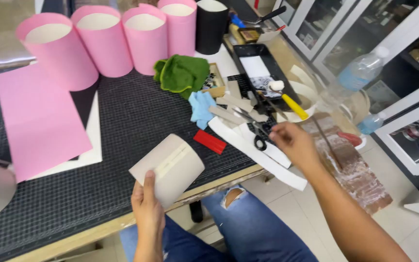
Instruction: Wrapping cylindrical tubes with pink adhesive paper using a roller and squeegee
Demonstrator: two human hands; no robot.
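Observation:
My left hand (147,206) grips a plain grey cardboard tube (169,167) by its near rim, held tilted over the table's front edge. My right hand (292,143) reaches out to the right over white paper strips (263,150), its fingers curled and blurred; I cannot tell whether it holds anything. Black-handled scissors (257,133) lie just left of that hand. A red flat block (210,141) rests on the black mesh mat (132,116) between the hands.
Several pink tubes (103,41) and a black tube (211,26) stand at the back. A pink sheet (37,121), green cloth (183,73), blue cloth (201,107), black tray (260,68), yellow-handled roller (292,102), water bottle (352,77) and stained board (355,170) surround the work area.

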